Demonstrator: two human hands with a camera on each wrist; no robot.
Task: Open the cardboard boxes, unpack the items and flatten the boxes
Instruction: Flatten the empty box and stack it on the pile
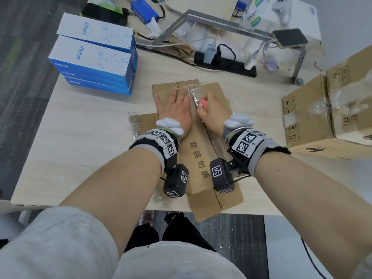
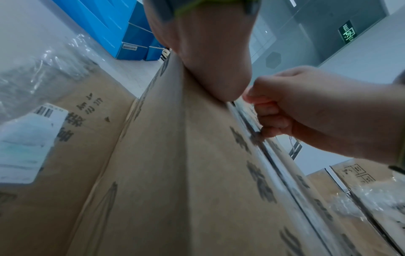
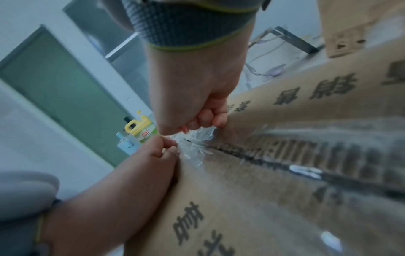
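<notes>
While L hand (image 1: 177,109) pins box (image 1: 198,156) — cable clutter (image 1: 219,57) behind.

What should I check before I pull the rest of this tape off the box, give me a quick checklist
1. Left hand pressing the cardboard box flat: ok.
2. Right hand pinching the clear tape: ok.
3. Tape end lifted off the seam: ok, crinkled and raised.
4. Tape free along the whole seam: cannot tell.
5. Box emptied: ok, blue Anker boxes stacked to the left.
6. Other cardboard boxes on the right opened: not ok, they stand unflattened.
</notes>
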